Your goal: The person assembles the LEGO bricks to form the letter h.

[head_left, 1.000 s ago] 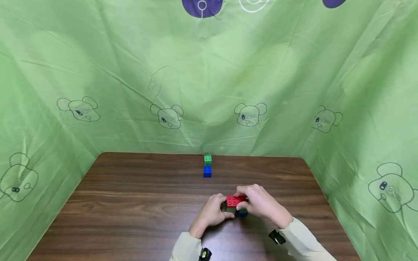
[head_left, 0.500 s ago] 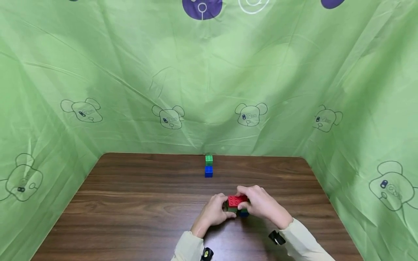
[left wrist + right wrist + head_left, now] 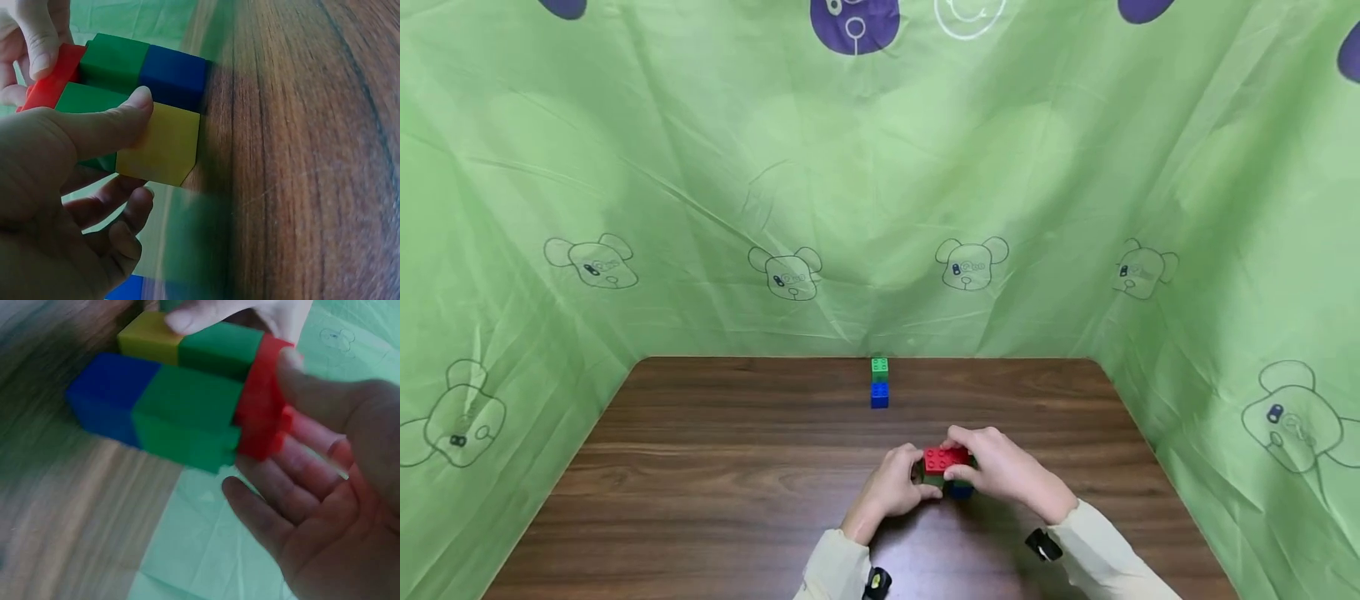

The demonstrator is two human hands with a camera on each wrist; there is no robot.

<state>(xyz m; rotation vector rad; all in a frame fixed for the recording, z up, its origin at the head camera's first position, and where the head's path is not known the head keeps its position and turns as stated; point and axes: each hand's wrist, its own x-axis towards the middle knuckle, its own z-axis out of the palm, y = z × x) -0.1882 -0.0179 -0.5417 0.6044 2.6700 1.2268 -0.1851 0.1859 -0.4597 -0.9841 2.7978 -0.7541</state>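
A red brick bridges the tops of two short brick columns on the table. One column is a green brick on a yellow brick; the other has a green brick on a blue brick. Some studs of that second green brick show beyond the red one. My left hand pinches the yellow-and-green column, its thumb lying across the joint. From the right, my right hand holds the red brick between thumb and fingers, partly covering it in the head view.
Farther back on the wooden table, near its rear edge, stand another green brick and a blue brick, in line. Green printed cloth encloses the back and both sides. Each wrist wears a small black device.
Both hands keep their hold on the bricks with hardly any movement. The head view has shifted slightly.
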